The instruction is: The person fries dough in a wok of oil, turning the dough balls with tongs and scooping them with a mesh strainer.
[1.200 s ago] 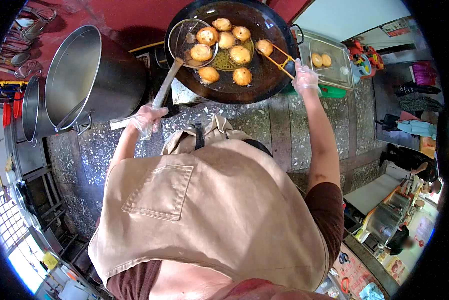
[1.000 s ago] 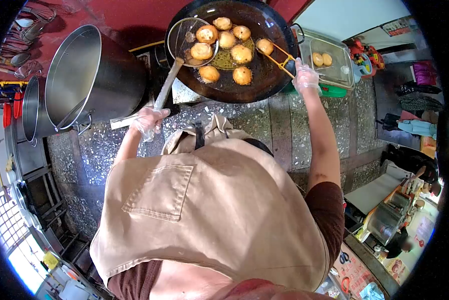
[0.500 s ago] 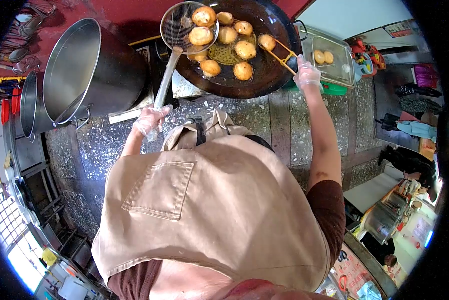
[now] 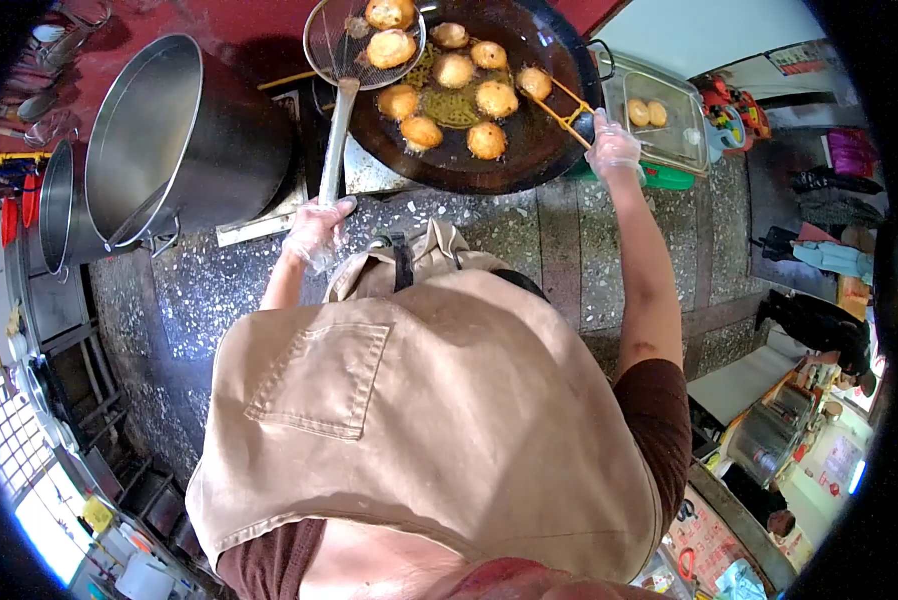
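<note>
My left hand, in a clear plastic glove, is closed round the handle of a wire mesh skimmer. Two golden fried balls lie in its mesh, over the left rim of a large dark wok. Several more fried balls sit in the oil. My right hand, gloved too, grips a pair of orange-yellow tongs. Their tips are at a fried ball near the wok's right side; whether they pinch it I cannot tell.
A glass-like tray with two pale golden balls stands right of the wok. On the left are a tall metal pot and a smaller pot. Whisks and ladles hang at upper left. A person in dark clothes is at far right.
The skimmer has moved left and slightly up with its two fried balls, uncovering a ball in the oil. My left hand has shifted a little right. My right hand and the tongs have barely moved.
</note>
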`<act>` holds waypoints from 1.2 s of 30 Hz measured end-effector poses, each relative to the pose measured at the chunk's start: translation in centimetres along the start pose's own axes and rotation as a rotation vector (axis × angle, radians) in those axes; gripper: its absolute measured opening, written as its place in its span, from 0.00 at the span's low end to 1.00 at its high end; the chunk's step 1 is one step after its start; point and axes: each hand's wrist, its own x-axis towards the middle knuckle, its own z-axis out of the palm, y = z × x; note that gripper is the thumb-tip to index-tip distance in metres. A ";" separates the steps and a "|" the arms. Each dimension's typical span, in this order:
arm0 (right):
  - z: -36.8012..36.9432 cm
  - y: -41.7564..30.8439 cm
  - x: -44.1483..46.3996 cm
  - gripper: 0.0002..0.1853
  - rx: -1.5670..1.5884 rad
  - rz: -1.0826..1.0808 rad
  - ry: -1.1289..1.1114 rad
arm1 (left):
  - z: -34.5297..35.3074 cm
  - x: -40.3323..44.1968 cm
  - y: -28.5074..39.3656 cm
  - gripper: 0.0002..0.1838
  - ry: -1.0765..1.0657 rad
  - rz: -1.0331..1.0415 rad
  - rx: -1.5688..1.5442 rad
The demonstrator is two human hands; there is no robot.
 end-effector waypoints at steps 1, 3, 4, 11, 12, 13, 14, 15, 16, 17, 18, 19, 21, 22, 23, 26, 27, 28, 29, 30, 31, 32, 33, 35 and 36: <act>0.0 0.0 0.0 0.31 -0.002 0.000 -0.001 | 0.0 0.1 -0.3 0.13 -0.010 -0.018 0.008; 0.0 -0.1 0.0 0.30 -0.006 0.007 0.000 | -0.1 0.6 -1.3 0.15 -0.030 -0.031 -0.025; 0.0 -0.1 0.0 0.29 -0.005 0.006 0.006 | -0.1 0.9 -1.9 0.15 -0.008 -0.039 0.013; 0.2 0.2 0.0 0.27 -0.007 -0.011 0.045 | 0.7 2.2 -4.4 0.15 -0.050 -0.044 -0.058; 0.3 0.3 -0.1 0.27 -0.004 -0.014 0.049 | 1.0 2.4 -4.4 0.15 -0.013 -0.059 -0.044; 0.5 0.3 0.0 0.27 -0.002 -0.016 0.052 | 1.3 2.5 -4.3 0.16 0.025 -0.074 -0.029; 1.1 0.5 0.2 0.27 0.000 -0.024 0.080 | 1.5 2.5 -4.1 0.19 0.066 -0.112 0.024; 1.4 0.5 0.2 0.27 -0.004 -0.024 0.082 | 1.3 2.7 -4.3 0.19 0.064 -0.110 0.021; 1.6 0.5 0.4 0.33 0.018 -0.008 0.066 | 0.9 2.9 -4.6 0.20 0.047 -0.073 0.050; 1.7 0.5 0.5 0.39 0.040 0.010 0.050 | 0.6 3.2 -4.9 0.22 0.029 -0.036 0.079; 1.8 0.5 0.5 0.39 0.052 0.007 0.074 | 0.5 3.1 -4.7 0.24 0.045 -0.027 0.127; 1.8 0.6 0.5 0.39 0.049 0.013 0.076 | 0.6 3.0 -4.6 0.24 0.039 -0.023 0.127; 1.6 0.6 0.3 0.39 0.060 -0.013 0.083 | 0.5 2.7 -4.2 0.23 0.056 -0.043 0.107; 0.7 0.4 0.1 0.36 0.015 -0.029 0.040 | 0.1 2.8 -4.5 0.22 0.036 -0.049 0.127; 0.8 0.5 0.1 0.36 0.014 -0.027 0.041 | -0.3 3.0 -4.6 0.22 0.034 -0.047 0.127; 1.0 0.8 0.2 0.34 0.045 -0.054 0.075 | -0.2 2.9 -4.4 0.20 0.036 -0.057 0.105; 1.0 1.1 0.3 0.34 0.043 -0.055 0.074 | 0.1 3.2 -4.7 0.20 0.035 -0.058 0.103; 0.9 1.3 0.4 0.33 0.026 -0.053 0.076 | 0.0 3.5 -5.3 0.19 0.026 -0.040 0.081; 1.0 1.2 0.4 0.32 0.014 -0.055 0.075 | -0.1 3.6 -5.8 0.19 0.021 -0.026 0.063; 1.0 1.1 0.4 0.32 0.022 -0.058 0.071 | 0.0 3.2 -5.1 0.18 0.016 -0.052 0.053; 1.0 1.2 0.3 0.32 0.018 -0.059 0.085 | 0.3 2.9 -4.9 0.18 0.020 -0.057 0.058; 1.0 1.2 0.2 0.31 0.015 -0.058 0.100 | 0.7 2.7 -4.6 0.18 0.027 -0.055 0.065; 0.9 0.7 0.2 0.31 0.019 -0.057 0.102 | 0.3 2.7 -4.4 0.18 0.033 -0.048 0.070; 0.9 0.9 0.2 0.32 0.031 -0.045 0.089 | 0.7 2.9 -4.6 0.19 0.030 -0.045 0.102; 0.8 0.9 0.1 0.32 0.029 -0.053 0.102 | 1.0 2.8 -4.7 0.18 0.050 -0.049 0.078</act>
